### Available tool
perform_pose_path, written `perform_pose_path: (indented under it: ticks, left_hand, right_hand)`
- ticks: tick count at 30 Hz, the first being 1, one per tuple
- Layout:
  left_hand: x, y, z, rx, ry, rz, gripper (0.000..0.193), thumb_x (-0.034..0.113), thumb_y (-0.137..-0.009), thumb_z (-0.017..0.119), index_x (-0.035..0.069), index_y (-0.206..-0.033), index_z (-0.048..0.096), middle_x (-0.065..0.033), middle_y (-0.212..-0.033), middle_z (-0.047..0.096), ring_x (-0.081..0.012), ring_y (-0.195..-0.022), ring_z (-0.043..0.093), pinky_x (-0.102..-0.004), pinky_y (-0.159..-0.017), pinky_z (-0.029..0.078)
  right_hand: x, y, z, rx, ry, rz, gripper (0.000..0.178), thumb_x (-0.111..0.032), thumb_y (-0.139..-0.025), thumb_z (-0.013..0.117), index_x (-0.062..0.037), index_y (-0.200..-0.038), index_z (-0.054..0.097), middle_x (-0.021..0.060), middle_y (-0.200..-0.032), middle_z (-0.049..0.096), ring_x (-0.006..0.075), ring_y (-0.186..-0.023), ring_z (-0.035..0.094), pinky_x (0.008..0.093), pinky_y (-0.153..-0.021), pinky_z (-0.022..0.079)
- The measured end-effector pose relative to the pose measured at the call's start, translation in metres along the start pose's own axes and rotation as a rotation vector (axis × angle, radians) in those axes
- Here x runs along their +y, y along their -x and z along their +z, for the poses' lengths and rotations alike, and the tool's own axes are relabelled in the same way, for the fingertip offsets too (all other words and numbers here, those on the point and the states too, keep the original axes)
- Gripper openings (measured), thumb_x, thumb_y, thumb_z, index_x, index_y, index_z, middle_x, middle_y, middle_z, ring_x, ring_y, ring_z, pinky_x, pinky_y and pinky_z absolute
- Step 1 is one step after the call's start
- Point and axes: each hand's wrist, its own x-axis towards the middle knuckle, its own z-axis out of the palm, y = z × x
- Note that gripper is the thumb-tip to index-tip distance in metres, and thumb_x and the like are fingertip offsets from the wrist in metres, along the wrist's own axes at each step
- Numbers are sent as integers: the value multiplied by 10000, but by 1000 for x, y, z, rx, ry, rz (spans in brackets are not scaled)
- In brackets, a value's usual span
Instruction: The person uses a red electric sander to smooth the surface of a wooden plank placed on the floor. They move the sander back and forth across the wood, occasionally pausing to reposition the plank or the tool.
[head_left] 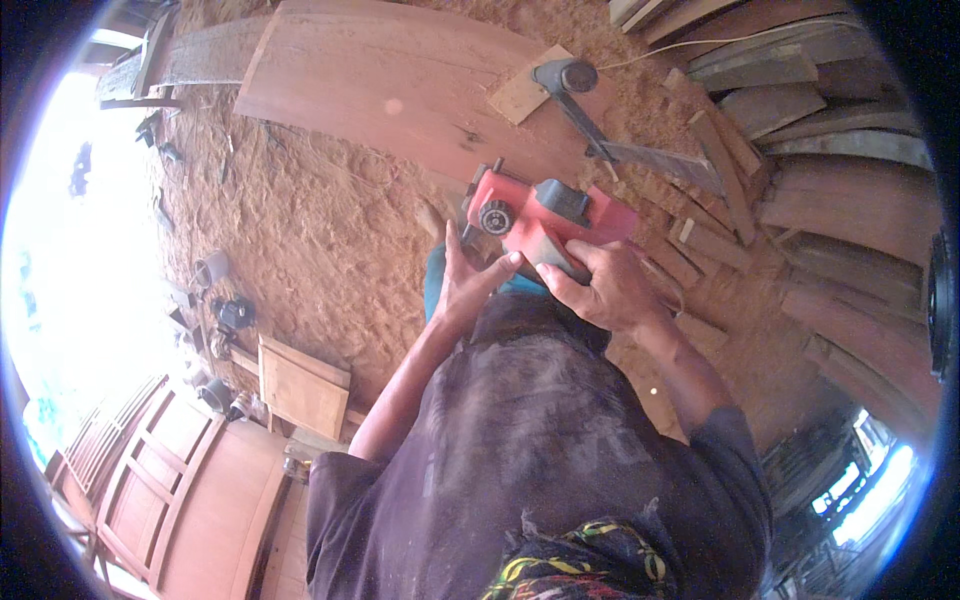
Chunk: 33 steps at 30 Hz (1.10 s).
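Note:
I hold a red power tool with a black ribbed knob and dark grey parts, which looks like an electric hand planer [520, 208], in front of my waist. My right hand [612, 285] is closed around its grey rear handle, thumb lying along the top. On the near left side, my left hand [472, 282] supports the tool with its thumb against the red body and its index finger up beside the knob. Its other fingers are partly hidden. Beyond the tool lies a wide reddish-brown wooden board [380, 75].
A grey tool with a long flat arm [580, 105] rests on a small plywood piece [515, 95] on the board. Sawdust [310, 220] covers the ground. Planks [850, 190] are stacked at right; a framed wooden panel [215, 510] stands at lower left.

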Motion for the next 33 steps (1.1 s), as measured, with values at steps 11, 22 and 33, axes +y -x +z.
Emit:
perform_pose_path:
  ticks: [11, 22, 33]
  left_hand:
    - [5, -22, -70, 27, -121, -112, 1458, 349, -808, 1010, -80, -1712, -51, -309, -1667, 417, -355, -1566, 415, -452, -1300, 324]
    - [99, -58, -191, 22, -348, -46, 795, 357, -1016, 777, 40, -1651, 420, -157, -1499, 611, -256, -1358, 589, -428, -1144, 485]
    - [58, -25, -206, -114, -195, 171, 842, 352, -1076, 704, 59, -1738, 273, -149, -1636, 502, -259, -1462, 516, -438, -1237, 406]
  right_hand:
    - [-48, -36, 26, 30, 1, -18, 502, -458, -986, 732, 6, -800, 682, 258, -702, 679, 430, -669, 726, 509, -610, 522]
    - [-128, -150, 89, 37, -164, -165, 561, -576, -999, 701, -39, -1109, 819, 214, -802, 778, 355, -747, 801, 493, -727, 624]
    - [-138, -93, 60, -64, -90, -137, 745, -703, -993, 658, 26, -1049, 800, 279, -784, 755, 413, -786, 802, 521, -798, 630]
